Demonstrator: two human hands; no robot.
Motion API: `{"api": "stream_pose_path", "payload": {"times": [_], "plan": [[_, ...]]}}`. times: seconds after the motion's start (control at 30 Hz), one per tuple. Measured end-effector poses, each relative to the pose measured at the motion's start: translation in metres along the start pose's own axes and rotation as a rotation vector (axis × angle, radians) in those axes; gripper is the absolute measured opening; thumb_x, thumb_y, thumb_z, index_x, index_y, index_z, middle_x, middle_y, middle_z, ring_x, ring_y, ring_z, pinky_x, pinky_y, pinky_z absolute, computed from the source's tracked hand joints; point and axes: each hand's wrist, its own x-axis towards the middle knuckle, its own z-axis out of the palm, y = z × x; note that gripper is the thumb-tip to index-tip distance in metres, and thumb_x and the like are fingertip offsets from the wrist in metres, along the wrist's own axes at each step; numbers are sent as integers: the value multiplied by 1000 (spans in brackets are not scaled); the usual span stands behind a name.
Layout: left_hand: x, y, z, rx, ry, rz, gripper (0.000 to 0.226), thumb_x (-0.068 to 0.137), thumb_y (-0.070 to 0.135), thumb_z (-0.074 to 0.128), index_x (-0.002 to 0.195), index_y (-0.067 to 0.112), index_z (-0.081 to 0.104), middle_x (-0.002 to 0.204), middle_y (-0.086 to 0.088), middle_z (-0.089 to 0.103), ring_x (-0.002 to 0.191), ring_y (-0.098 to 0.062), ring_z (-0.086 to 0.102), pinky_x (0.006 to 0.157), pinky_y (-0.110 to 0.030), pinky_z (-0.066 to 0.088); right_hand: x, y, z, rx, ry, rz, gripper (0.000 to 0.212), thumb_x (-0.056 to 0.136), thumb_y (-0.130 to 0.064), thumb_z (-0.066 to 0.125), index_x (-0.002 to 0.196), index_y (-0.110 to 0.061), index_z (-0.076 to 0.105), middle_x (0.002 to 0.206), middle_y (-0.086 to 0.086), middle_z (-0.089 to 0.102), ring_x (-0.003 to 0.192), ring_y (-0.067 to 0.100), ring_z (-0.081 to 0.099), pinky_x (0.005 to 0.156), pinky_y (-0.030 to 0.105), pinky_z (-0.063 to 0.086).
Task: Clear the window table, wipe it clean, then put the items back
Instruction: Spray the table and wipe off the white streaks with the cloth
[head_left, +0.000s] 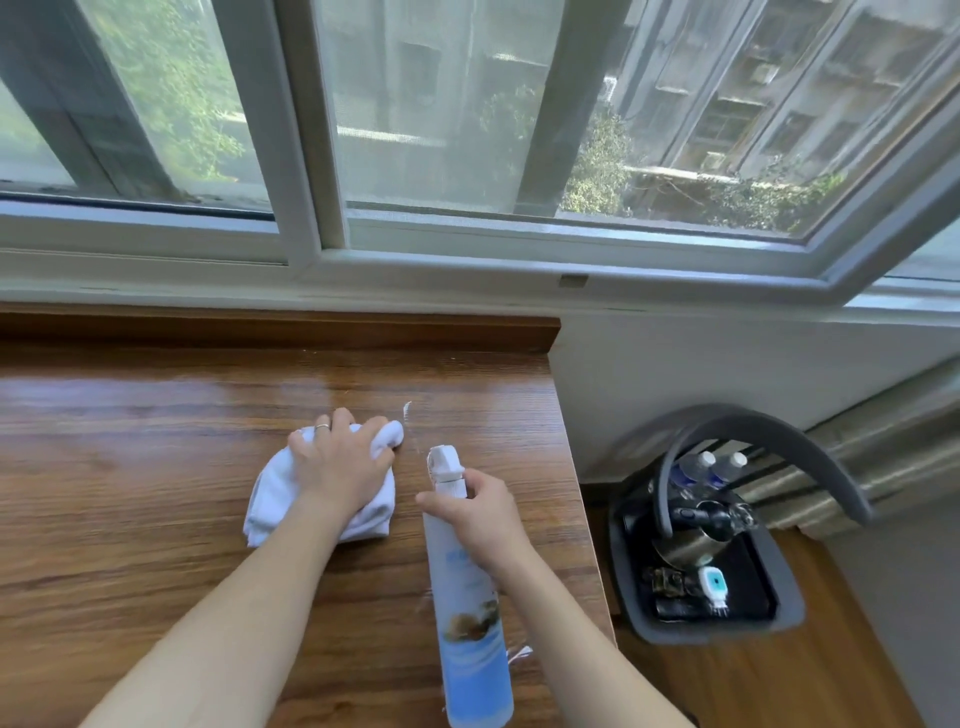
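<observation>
While bent over window table: viewed from head camera, both bare forearms reaching forward.
Table (156, 467): brown wood grain, glossy, raised wooden lip along back edge under window sill; faint wet sheen near back centre.
Left hand (340, 462): palm down on white cloth (275, 499), fingers curled over its bunched far end, gripping it; ring on one finger.
Cloth position: flat on table near middle, slightly left of spray bottle, folded part sticking out toward near-left from under the hand.
Right hand (485, 512): wrapped round neck of spray bottle (470, 613), fingers curled near the trigger, holding it.
Spray bottle details: white nozzle head pointed away toward window, pale body with blue lower part and a brownish picture; held tilted, base toward camera, above table's right part; touching table or not, cannot tell.
Gap between hands: close together, not touching.
Tray (779, 582): dark, on lower wooden surface right of table; held kettle (691, 535), two capped water bottles (717, 470), small white-and-teal item (711, 584), dark small items, too unclear to name.
Grey curved band (810, 441): arched over tray.
Window (467, 130): white frames, screened panes, buildings and trees outside.
</observation>
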Motion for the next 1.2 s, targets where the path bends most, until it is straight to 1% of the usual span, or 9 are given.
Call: {"api": "stream_pose_path", "payload": {"times": [0.13,0.23,0.4,0.57,0.7,0.87,0.97,1.13,1.2], "plan": [[-31,-7,10,-87,150,69,34,75,39,40,86,29,71,78,-6,55,71,-29,54,68,-43,37,-1,-3,2,-8,-37,22,30,56,-54,75,62,-29,61,70,-8,62,71,14,59,69,34,46],[-58,-10,14,-101,234,97,26,71,39,45,78,30,68,74,-3,52,66,-29,54,68,-44,35,1,-9,6,16,-71,43,30,56,-52,79,64,-27,65,69,-6,64,71,16,61,69,35,49],[-79,-14,20,-126,291,103,24,71,44,50,83,32,66,76,0,52,70,-28,56,72,-45,35,4,-18,12,29,-116,33,23,75,-32,82,69,-18,65,62,-7,58,62,12,54,61,27,42],[-75,-13,19,-125,303,107,24,69,46,52,81,30,65,74,0,52,67,-27,55,70,-44,35,8,-21,15,28,-93,28,22,79,-29,79,71,-16,63,63,-4,57,61,12,53,57,24,41],[-71,-15,20,-98,300,142,24,70,48,54,81,30,65,74,0,52,66,-26,53,66,-41,33,10,-18,13,70,-84,8,20,82,-25,79,72,-15,65,64,-4,63,60,10,59,57,23,45],[-56,-14,24,-101,276,128,26,71,51,57,83,30,67,75,1,53,67,-26,55,65,-40,31,15,-14,14,99,-91,11,25,74,-32,81,74,-11,67,69,-1,62,65,13,58,62,28,44],[-36,-13,26,-63,252,122,31,69,54,62,87,30,68,77,-1,55,70,-26,55,64,-39,31,16,-14,15,92,-105,8,25,69,-36,80,66,-19,62,67,-3,56,66,12,52,65,31,40],[4,-9,20,-53,239,88,35,75,45,44,88,24,69,77,-7,56,68,-29,55,63,-41,34,18,-14,13,133,-94,8,33,57,-46,78,69,-19,63,72,4,60,71,20,57,70,36,44],[19,-8,19,-51,243,85,25,75,41,57,87,23,69,77,-7,56,67,-30,54,62,-40,33,18,-12,11,123,-86,3,31,58,-47,78,66,-22,61,72,3,62,71,19,58,71,36,45]]}}
